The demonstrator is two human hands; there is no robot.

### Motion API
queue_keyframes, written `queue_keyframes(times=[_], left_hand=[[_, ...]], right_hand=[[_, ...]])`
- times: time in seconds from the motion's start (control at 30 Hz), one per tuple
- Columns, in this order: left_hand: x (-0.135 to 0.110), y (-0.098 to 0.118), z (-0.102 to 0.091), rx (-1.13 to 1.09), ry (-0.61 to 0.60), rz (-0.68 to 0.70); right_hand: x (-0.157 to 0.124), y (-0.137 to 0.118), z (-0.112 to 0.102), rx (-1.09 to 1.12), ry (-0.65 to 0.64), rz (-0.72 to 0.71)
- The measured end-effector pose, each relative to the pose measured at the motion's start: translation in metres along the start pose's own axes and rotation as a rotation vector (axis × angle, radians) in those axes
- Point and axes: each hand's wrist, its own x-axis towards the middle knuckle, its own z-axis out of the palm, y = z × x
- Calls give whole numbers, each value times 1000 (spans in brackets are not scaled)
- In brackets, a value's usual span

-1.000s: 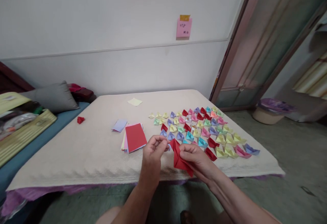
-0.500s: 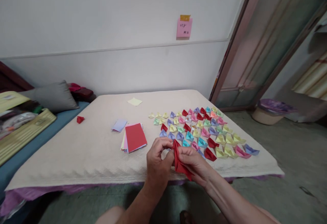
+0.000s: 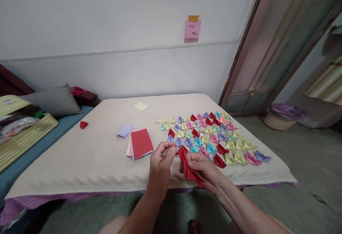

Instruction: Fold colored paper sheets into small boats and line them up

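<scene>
A folded piece of red paper (image 3: 186,166) is pinched in my right hand (image 3: 204,168), thumb on the near face, its creased layers standing upright and slightly fanned. My left hand (image 3: 161,161) is just left of the paper's upper edge, fingers loosely bent and the thumb a little apart from them; it holds nothing that I can see. Behind the hands, rows of small folded paper boats (image 3: 212,149) in red, yellow, blue, pink and green cover the right part of the bed. A stack of coloured paper sheets (image 3: 142,143), red on top, lies left of my left hand.
Beside the stack lies a folded lilac sheet (image 3: 124,131). A pale yellow sheet (image 3: 141,106) is farther back, and a crumpled red paper piece (image 3: 83,124) sits far left on the cream bedspread (image 3: 101,155). A grey pillow (image 3: 57,100) and a lined bin (image 3: 283,116) flank the bed.
My left hand has come away from the red paper and shifted slightly left, its fingers loosening. The right hand keeps its pinch, and the paper's upper folds show more openly.
</scene>
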Motion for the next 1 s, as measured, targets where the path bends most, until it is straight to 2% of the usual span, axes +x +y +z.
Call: queue_keyframes(times=[0.23, 0.47, 0.77, 0.9, 1.0], left_hand=[[2, -2, 0, -323, -210, -181], [5, -8, -1, -242, -180, -211], [3, -6, 0, -305, -173, -131], [2, -7, 4, -228, -105, -32], [-1, -8, 8, -86, -49, 101]], right_hand=[[0, 1, -2, 0, -8, 17], [0, 0, -1, 5, -19, 15], [-1, -1, 1, 51, -18, 8], [0, -1, 2, 82, 3, 13], [0, 0, 4, 95, 10, 36]])
